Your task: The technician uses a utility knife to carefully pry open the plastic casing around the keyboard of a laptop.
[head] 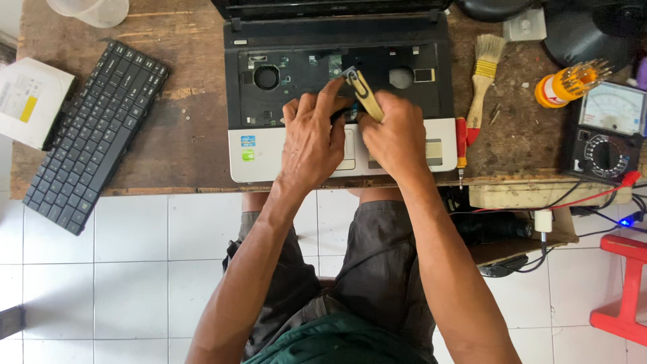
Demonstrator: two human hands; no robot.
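From the head camera, you are working on the opened laptop (337, 101) lying at the top centre of the frame on the wooden desk (189, 121). Its keyboard is already off, so the black inner tray with its round holes is showing. Your left hand (311, 145) is resting on the palm rest near the middle of the frame, fingers spread narrowly and pressing into the tray. Your right hand (396, 138) is sitting just beside it, fingers wrapped around a tan-handled tool (364, 91) whose metal tip is pointing up and left into the tray.

You seem to be at the stage of prying or freeing a part inside the keyboard bay. The next move probably calls for a steady left hand holding the case while the tool tip is levering gently, since the plastic could crack or the tip could slip.

Counting what is lying around: one detached black keyboard (94, 131) is sitting at the left of the frame, one white flat drive (30, 98) at the far left edge, one paintbrush (484, 77) to the right of the laptop, one red-handled screwdriver (461, 148) just beside the laptop's right edge, one orange holder of screwdriver bits (569, 82) at the upper right, and one analogue multimeter (606, 128) at the right edge.
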